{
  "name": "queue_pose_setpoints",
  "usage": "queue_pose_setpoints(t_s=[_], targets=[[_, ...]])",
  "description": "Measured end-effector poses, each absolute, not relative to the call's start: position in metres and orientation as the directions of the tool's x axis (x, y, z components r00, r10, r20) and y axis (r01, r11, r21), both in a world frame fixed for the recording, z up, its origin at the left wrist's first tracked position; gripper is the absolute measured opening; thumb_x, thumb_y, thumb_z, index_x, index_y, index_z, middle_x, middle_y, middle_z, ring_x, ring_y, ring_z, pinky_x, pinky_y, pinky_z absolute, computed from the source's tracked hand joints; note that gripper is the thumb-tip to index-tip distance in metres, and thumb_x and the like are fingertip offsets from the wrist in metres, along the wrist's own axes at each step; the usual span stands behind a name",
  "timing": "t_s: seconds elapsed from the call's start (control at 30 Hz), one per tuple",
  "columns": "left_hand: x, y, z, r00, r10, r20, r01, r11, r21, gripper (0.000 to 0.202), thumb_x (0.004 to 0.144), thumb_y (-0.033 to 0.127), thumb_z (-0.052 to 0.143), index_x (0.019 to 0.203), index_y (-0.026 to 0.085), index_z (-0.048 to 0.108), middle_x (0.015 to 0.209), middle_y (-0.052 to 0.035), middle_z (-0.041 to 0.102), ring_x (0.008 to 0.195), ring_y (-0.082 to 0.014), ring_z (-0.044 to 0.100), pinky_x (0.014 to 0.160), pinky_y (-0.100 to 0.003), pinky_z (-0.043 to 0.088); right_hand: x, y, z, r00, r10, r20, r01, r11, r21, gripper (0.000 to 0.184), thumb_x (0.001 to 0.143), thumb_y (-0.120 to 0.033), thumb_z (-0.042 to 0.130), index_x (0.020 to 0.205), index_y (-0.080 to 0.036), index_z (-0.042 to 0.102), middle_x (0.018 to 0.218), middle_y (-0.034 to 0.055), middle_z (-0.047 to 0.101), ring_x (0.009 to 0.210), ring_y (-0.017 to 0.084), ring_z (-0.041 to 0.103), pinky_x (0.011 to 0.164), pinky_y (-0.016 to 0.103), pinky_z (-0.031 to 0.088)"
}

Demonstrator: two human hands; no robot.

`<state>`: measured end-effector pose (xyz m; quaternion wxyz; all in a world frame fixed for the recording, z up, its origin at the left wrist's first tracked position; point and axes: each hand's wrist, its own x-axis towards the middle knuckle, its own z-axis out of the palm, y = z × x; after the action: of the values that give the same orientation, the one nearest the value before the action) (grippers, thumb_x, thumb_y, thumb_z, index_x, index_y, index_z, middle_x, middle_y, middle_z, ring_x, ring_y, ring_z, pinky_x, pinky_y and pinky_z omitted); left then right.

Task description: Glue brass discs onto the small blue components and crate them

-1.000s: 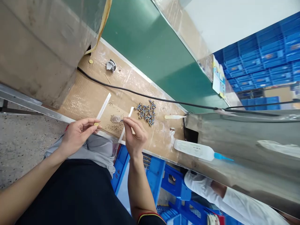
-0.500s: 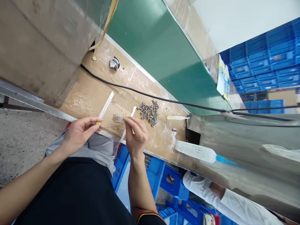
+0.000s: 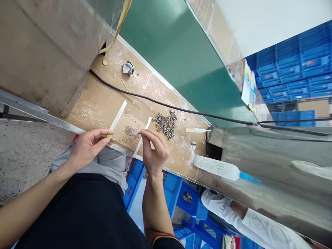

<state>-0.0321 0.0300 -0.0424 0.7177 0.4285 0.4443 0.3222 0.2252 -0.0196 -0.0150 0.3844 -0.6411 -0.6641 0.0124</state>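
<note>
My left hand (image 3: pixel 89 147) pinches a small round yellow disc (image 3: pixel 109 137) between thumb and fingertips, just above the bench's front edge. My right hand (image 3: pixel 156 150) is closed in a pinch on a small dark piece (image 3: pixel 139 132); most of it is hidden by the fingertips. Just left of that piece lies a clear, glossy patch (image 3: pixel 131 130) on a cardboard sheet (image 3: pixel 121 133), with dark specks around it. Beyond my right hand is a pile of small metal parts (image 3: pixel 166 124) with bluish and brassy tones.
A black cable (image 3: pixel 155 101) crosses the bench. White strips (image 3: pixel 118 116) border the cardboard. To the right lie a white bottle with a blue nozzle (image 3: pixel 220 168) and a pale slim tool (image 3: pixel 197 130). Another yellow disc (image 3: pixel 104 62) sits far left. A person's white sleeve (image 3: pixel 220 204) shows below right.
My right hand has shifted slightly right, drawing the small dark piece away from the clear patch. My left hand keeps its hold on the yellow disc, nearly still.
</note>
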Motion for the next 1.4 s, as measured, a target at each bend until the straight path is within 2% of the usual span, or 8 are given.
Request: queue_pose_setpoints(t_s=[0.13,0.27,0.5,0.67,0.93,1.1,1.4], targets=[[-0.0323,0.0301,-0.0430,0.400,0.842,-0.362,-0.079,0.425,0.902,0.039,0.102,0.048,0.088,0.130,0.021,0.086,0.114,-0.0093,0.092,0.102,-0.0238,0.090,0.103,-0.038,0.075,0.2278,-0.0188,-0.0117,0.123,0.894,0.430,0.820,0.153,-0.552,0.017,0.115,-0.020,0.072,0.115,-0.027,0.088,0.114,0.0065,0.090,0.108,0.024,0.087,0.097,0.041,0.072],[-0.0327,0.0307,-0.0421,0.403,0.839,-0.365,-0.079,0.430,0.900,0.038,0.103,0.047,0.088,0.131,0.020,0.086,0.114,-0.0091,0.092,0.102,-0.0233,0.090,0.102,-0.036,0.075,0.2274,-0.0164,-0.0126,0.104,0.897,0.429,0.809,0.174,-0.561,0.018,0.115,-0.016,0.073,0.115,-0.027,0.087,0.115,0.0059,0.090,0.109,0.023,0.087,0.097,0.038,0.072],[-0.0333,0.0305,-0.0410,0.398,0.838,-0.373,-0.069,0.433,0.899,0.040,0.103,0.050,0.088,0.131,0.021,0.086,0.115,-0.0097,0.092,0.103,-0.0251,0.090,0.102,-0.040,0.076,0.2271,-0.0158,-0.0116,0.091,0.906,0.413,0.823,0.165,-0.544,0.019,0.116,-0.020,0.071,0.115,-0.028,0.088,0.114,0.0063,0.090,0.109,0.024,0.088,0.097,0.041,0.072],[-0.0328,0.0303,-0.0429,0.396,0.839,-0.373,-0.069,0.433,0.899,0.040,0.102,0.052,0.089,0.130,0.022,0.087,0.115,-0.0091,0.092,0.103,-0.0252,0.090,0.103,-0.040,0.076,0.2251,-0.0169,-0.0112,0.127,0.877,0.463,0.855,0.140,-0.499,0.017,0.115,-0.023,0.072,0.116,-0.027,0.088,0.111,0.0070,0.089,0.103,0.024,0.086,0.094,0.042,0.072],[-0.0327,0.0309,-0.0419,0.395,0.843,-0.365,-0.075,0.426,0.902,0.037,0.102,0.048,0.088,0.129,0.022,0.087,0.113,-0.0085,0.092,0.101,-0.0237,0.090,0.101,-0.037,0.075,0.2192,-0.0169,-0.0124,0.065,0.853,0.517,0.895,0.180,-0.409,0.019,0.112,-0.014,0.074,0.120,-0.027,0.086,0.109,0.0061,0.087,0.098,0.022,0.082,0.090,0.039,0.065],[-0.0323,0.0312,-0.0420,0.399,0.841,-0.366,-0.075,0.428,0.900,0.041,0.102,0.050,0.089,0.130,0.020,0.086,0.114,-0.0099,0.092,0.103,-0.0255,0.090,0.102,-0.040,0.076,0.2189,-0.0164,-0.0128,0.065,0.862,0.502,0.896,0.171,-0.409,0.018,0.113,-0.016,0.074,0.119,-0.027,0.087,0.110,0.0062,0.087,0.097,0.023,0.082,0.089,0.039,0.065],[-0.0329,0.0309,-0.0386,0.399,0.845,-0.356,-0.088,0.421,0.903,0.039,0.104,0.047,0.089,0.131,0.018,0.086,0.114,-0.0093,0.092,0.103,-0.0233,0.090,0.101,-0.035,0.076,0.2184,-0.0159,-0.0134,0.054,0.851,0.522,0.900,0.185,-0.395,0.017,0.111,-0.012,0.076,0.117,-0.025,0.086,0.109,0.0051,0.087,0.098,0.021,0.082,0.089,0.036,0.065]])
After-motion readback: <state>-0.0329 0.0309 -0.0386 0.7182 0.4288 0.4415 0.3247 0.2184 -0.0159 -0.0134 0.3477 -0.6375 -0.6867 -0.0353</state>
